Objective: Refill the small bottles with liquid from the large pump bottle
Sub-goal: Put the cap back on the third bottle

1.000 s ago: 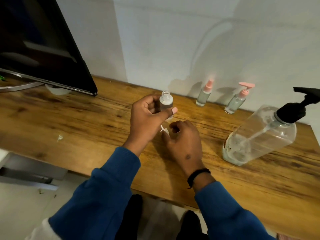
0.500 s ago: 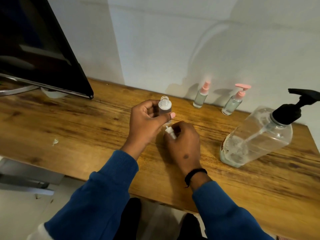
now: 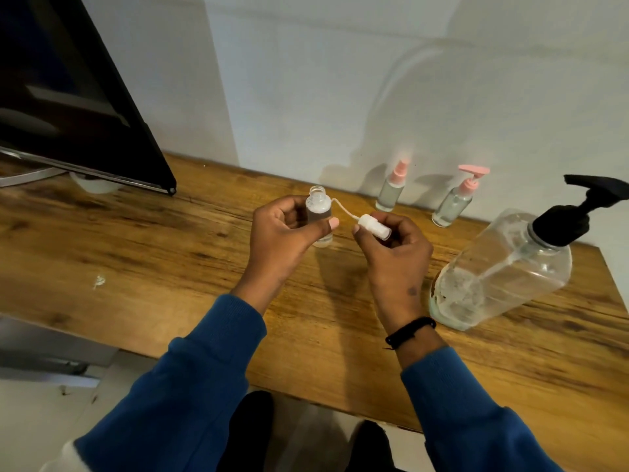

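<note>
My left hand [image 3: 284, 233] grips a small clear bottle [image 3: 318, 207] upright above the wooden table [image 3: 136, 250], its mouth uncovered. My right hand [image 3: 391, 253] pinches the bottle's white spray cap [image 3: 374, 226], held on its side just right of the bottle; the cap's thin tube curves toward the bottle's neck. The large clear pump bottle [image 3: 503, 270] with a black pump stands at the right, with a little liquid at its bottom. Two small bottles with pink tops stand by the wall: a spray bottle [image 3: 391, 189] and a pump bottle [image 3: 454, 202].
A dark monitor [image 3: 68, 107] on a metal stand fills the back left of the table. A small white scrap [image 3: 98, 281] lies on the left part of the table. The white wall runs right behind the bottles. The table's front edge is near my sleeves.
My right hand has lifted from low beside the left hand and turned up, bringing the white spray cap and its tube into plain sight next to the bottle. My left hand keeps its hold.
</note>
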Tool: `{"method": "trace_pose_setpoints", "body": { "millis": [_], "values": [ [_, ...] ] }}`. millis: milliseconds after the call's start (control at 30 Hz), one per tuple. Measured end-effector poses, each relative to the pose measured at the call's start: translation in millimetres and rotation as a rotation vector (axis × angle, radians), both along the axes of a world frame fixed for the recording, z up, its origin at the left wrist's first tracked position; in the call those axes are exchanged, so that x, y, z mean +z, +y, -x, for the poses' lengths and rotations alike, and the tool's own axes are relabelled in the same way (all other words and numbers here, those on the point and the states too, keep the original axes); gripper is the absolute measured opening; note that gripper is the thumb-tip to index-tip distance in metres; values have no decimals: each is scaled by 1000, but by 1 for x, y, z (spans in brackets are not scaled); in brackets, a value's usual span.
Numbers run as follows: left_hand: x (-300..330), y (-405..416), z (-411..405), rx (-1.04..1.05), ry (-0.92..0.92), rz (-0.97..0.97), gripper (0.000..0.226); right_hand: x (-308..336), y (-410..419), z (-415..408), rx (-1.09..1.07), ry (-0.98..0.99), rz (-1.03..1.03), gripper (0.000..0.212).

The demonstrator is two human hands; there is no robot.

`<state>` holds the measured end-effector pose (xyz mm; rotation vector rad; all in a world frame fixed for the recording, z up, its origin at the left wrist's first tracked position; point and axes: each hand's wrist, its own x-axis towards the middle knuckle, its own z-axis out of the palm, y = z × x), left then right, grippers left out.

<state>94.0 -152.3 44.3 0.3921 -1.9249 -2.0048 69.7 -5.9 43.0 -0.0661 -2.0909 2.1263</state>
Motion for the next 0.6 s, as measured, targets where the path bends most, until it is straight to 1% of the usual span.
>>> {"method": "trace_pose_setpoints", "body": {
  "millis": [67, 167, 333, 400, 500, 600],
  "values": [
    [1, 2, 0, -2, -1, -15, 34, 3, 2, 2, -42, -8, 51, 25],
    [2, 5, -1, -16, 0, 5, 34, 7, 3, 2, -82, 19, 74, 27],
    [11, 10, -3, -13, 7, 4, 35, 24, 0, -7, -125, 102, 120, 25],
    [20, 14, -3, -7, 28, -1, 35, 36, 2, -13, -139, 169, 87, 23],
    [36, 18, -9, 15, 71, -6, 34, 55, 5, -28, -149, 283, -17, 23],
    [59, 23, -15, 13, 101, 2, 33, 82, 11, -41, -180, 356, -51, 20]
  ]
}}
